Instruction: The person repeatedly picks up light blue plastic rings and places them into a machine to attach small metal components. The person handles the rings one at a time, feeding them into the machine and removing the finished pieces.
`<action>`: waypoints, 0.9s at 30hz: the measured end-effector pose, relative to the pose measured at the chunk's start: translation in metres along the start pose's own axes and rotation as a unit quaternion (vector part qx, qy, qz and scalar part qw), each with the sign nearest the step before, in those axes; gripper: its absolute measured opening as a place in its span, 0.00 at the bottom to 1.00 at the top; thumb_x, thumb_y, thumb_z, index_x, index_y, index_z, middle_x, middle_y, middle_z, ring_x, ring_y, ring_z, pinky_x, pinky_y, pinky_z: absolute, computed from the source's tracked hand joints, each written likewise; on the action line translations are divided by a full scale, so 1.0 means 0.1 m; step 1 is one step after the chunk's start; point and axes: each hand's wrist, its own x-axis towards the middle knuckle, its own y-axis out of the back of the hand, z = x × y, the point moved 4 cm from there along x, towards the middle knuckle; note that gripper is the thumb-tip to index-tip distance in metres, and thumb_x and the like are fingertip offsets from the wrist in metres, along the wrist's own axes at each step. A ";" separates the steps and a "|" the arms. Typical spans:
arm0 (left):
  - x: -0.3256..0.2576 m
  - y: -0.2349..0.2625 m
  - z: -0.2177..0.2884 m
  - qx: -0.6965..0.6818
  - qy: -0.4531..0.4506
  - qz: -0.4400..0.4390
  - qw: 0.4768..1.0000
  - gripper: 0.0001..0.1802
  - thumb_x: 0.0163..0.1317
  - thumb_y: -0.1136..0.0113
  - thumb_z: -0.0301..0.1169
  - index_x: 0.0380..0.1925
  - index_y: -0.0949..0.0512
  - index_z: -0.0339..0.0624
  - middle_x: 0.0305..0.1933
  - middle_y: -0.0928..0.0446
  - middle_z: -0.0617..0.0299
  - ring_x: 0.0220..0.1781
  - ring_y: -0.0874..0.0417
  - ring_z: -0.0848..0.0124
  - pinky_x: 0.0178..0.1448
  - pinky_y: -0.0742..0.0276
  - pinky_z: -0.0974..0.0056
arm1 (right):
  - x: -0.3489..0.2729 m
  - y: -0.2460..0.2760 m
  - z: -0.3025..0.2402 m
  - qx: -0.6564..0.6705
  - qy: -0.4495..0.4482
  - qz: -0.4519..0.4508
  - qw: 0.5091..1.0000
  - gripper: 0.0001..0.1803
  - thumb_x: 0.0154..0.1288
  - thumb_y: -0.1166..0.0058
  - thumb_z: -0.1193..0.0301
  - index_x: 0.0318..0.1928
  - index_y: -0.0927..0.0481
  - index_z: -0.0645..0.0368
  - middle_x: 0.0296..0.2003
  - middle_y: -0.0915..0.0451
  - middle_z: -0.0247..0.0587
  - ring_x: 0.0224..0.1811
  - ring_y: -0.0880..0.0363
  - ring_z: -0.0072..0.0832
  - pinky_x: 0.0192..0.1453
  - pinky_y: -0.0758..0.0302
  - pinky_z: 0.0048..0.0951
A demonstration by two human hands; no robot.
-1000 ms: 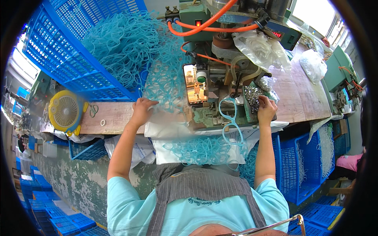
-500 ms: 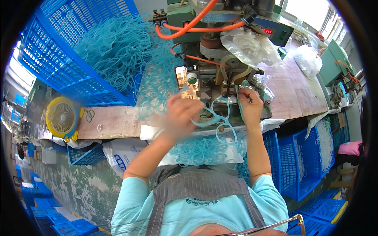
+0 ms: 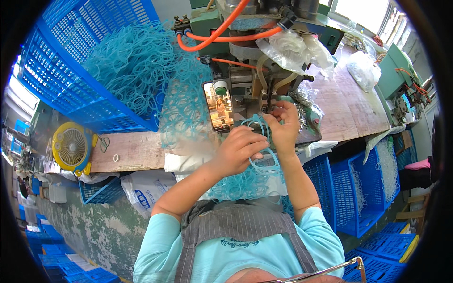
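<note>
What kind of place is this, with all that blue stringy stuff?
Probably a small factory workshop. A green machine with orange hoses stands on a wooden bench, blue plastic crates hold heaps of blue rubbery loops, and both hands feed loops in.

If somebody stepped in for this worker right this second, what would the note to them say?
Left hand: closed on a blue rubber loop, just in front of the green machine.
Right hand: fingers pinching the same loop up at the machine's working head.
Supplies: a big heap of blue loops spills from the blue crate on the left; more loops lie on the lap.
Done: one loop picked up and brought to the machine.
Left: the heap, apparently.
</note>
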 end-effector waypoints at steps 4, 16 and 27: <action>-0.02 0.00 0.04 0.001 -0.015 0.000 1.000 0.15 0.62 0.41 0.37 0.45 0.22 0.41 0.46 0.21 0.56 0.47 0.21 0.57 0.56 0.27 0.50 | -0.03 -0.10 -0.04 0.103 0.003 0.029 0.994 0.19 0.51 0.36 0.81 0.44 0.26 0.63 0.30 0.18 0.37 0.32 0.22 0.17 0.36 0.27 0.19; -0.04 -0.13 -0.09 -0.058 -0.031 -0.017 0.998 0.14 0.56 0.35 0.31 0.42 0.22 0.41 0.44 0.22 0.58 0.46 0.21 0.57 0.57 0.27 0.49 | 0.51 1.09 1.06 -0.413 0.028 0.081 0.907 0.13 0.51 0.34 0.72 0.40 0.18 0.53 0.36 0.15 0.39 0.37 0.17 0.37 0.45 0.24 0.36; -0.11 -0.12 -0.04 0.032 -0.032 0.000 0.999 0.17 0.55 0.34 0.33 0.45 0.22 0.45 0.46 0.21 0.59 0.49 0.21 0.60 0.59 0.30 0.50 | 0.34 1.00 1.20 -0.474 0.182 0.000 0.861 0.05 0.55 0.37 0.68 0.32 0.20 0.52 0.40 0.18 0.33 0.48 0.25 0.37 0.54 0.34 0.41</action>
